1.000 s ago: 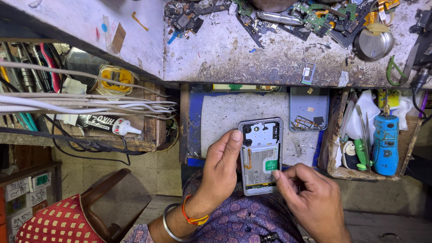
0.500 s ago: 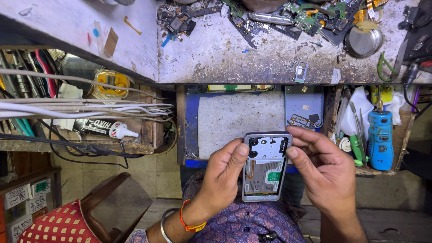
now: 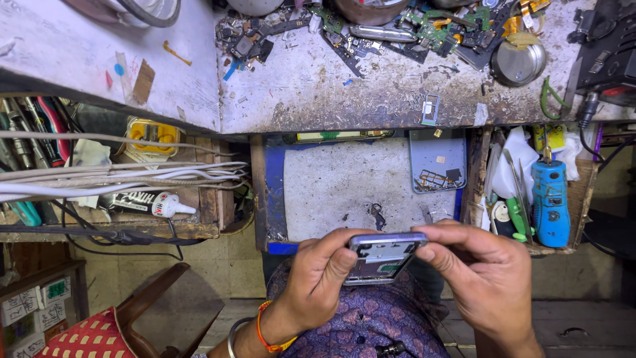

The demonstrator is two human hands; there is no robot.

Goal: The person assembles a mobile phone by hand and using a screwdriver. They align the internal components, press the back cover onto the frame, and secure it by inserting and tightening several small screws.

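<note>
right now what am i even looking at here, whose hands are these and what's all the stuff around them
This is one picture from a camera worn on a person's head, looking straight down, so the two bare hands are the wearer's own. The left hand and right hand hold an opened phone between them, tilted so you see mostly its top edge and some of its insides. Below it is the person's lap. Just beyond the hands is a pulled-out drawer with a phone back cover lying in it. Above that is a worn workbench scattered with circuit boards and small parts. To the right sits a blue tool; to the left, a shelf with white cables and a glue tube.
</note>
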